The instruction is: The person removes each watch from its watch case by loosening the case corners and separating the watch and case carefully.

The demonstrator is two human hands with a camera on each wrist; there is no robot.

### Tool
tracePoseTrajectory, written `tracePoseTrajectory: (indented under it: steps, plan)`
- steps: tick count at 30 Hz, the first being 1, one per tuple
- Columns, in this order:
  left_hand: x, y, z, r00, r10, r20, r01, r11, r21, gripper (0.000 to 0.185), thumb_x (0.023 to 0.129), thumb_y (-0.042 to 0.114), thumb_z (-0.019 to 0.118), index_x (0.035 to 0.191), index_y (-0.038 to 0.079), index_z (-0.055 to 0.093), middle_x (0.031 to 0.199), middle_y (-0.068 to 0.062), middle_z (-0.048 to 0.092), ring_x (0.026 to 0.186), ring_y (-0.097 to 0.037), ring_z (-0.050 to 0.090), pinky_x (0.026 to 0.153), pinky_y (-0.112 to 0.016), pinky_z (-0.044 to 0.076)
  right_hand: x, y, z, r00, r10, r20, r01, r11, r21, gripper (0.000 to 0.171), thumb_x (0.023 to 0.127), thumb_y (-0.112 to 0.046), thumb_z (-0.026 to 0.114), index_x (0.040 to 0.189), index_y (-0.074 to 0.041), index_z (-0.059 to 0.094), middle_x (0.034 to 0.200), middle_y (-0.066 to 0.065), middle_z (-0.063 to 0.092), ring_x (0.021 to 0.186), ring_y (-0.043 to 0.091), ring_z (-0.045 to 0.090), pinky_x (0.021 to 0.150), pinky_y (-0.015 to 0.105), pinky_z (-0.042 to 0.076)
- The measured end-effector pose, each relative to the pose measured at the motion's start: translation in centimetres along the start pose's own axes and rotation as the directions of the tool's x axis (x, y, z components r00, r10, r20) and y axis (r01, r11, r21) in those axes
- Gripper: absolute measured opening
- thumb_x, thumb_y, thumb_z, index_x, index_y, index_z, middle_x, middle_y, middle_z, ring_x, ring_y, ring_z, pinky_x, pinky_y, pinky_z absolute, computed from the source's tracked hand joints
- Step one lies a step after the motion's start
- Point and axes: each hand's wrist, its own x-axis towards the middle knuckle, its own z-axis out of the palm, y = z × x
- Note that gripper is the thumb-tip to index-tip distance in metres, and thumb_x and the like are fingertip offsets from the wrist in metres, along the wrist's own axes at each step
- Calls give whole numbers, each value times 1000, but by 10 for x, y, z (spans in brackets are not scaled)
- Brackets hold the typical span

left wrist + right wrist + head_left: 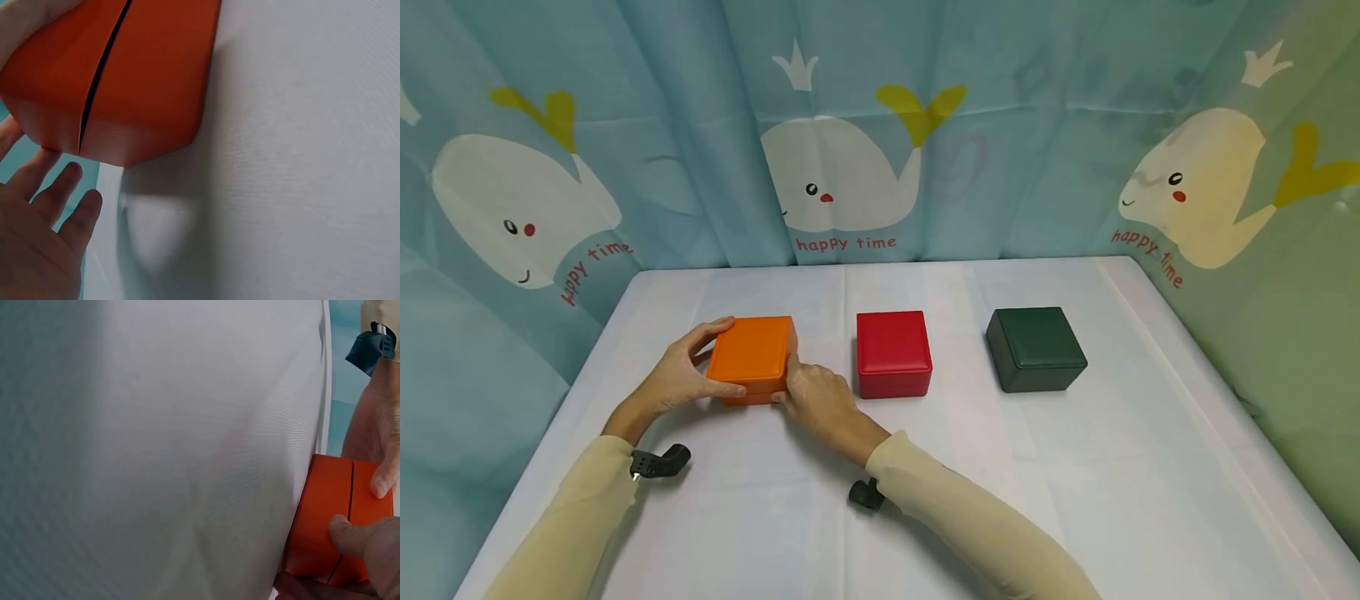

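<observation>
An orange box (752, 357) with a lid seam lies on the white table (1075, 500) at the left. My left hand (703, 367) grips its left end, thumb on the near side and forefinger round the far side. My right hand (786, 383) holds the near right corner, thumb on the front and fingers on the right side. The left wrist view shows the orange box (137, 75) with the dark seam, and my other left fingers (56, 206) spread apart beside it. The right wrist view shows my right thumb (350, 534) pressed on the orange box (325, 512) at the seam.
A red box (892, 354) stands just right of the orange one, and a dark green box (1036, 348) further right. A blue whale-print curtain (850, 125) closes in the table at the back and both sides. Bare cloth stretches toward the near edge.
</observation>
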Motion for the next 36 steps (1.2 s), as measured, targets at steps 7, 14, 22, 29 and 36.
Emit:
tracePoseTrajectory:
  steps: [7, 14, 22, 29, 36]
  plan:
    - [2, 1, -2, 1000, -13, 3, 13, 1000, -13, 94, 71, -2, 91, 150, -5, 40, 158, -22, 34, 144, -43, 30, 113, -61, 26, 0, 2, 1, 1000, 21, -14, -21, 1000, 19, 47, 92, -38, 77, 120, -5, 59, 86, 4, 71, 78, 19, 69, 66, 32, 57]
    - [5, 6, -8, 998, -58, 13, 57, 998, 34, 94, 73, 4, 92, 152, -3, 40, 156, -22, 37, 141, -42, 37, 104, -13, 34, 2, 7, -1, 997, 77, 12, -78, 986, 145, 48, 91, -39, 78, 122, -5, 67, 91, 4, 71, 81, 19, 67, 67, 31, 54]
    - [8, 11, -12, 990, -136, 46, 136, 991, 13, 95, 75, 6, 91, 154, -3, 38, 153, -26, 39, 137, -44, 42, 103, -24, 42, 0, 7, 0, 998, 50, 34, -52, 996, 72, 34, 92, -44, 75, 99, -12, 66, 69, -4, 56, 69, 15, 60, 56, 28, 48]
    - [12, 17, -17, 978, -190, 85, 189, 982, 12, 94, 78, 10, 90, 154, -3, 36, 153, -28, 37, 137, -47, 43, 103, -46, 44, -1, 7, -1, 998, 37, 40, -40, 997, 64, 33, 92, -43, 74, 102, -13, 67, 73, -3, 61, 72, 16, 62, 58, 30, 50]
    - [16, 19, -22, 978, -174, 112, 176, 984, -5, 90, 79, 9, 89, 154, -1, 39, 149, -26, 44, 130, -43, 50, 89, -20, 50, -1, 6, -3, 999, 30, 28, -32, 997, 67, 32, 91, -43, 76, 94, -13, 65, 69, -4, 59, 65, 14, 59, 54, 28, 48]
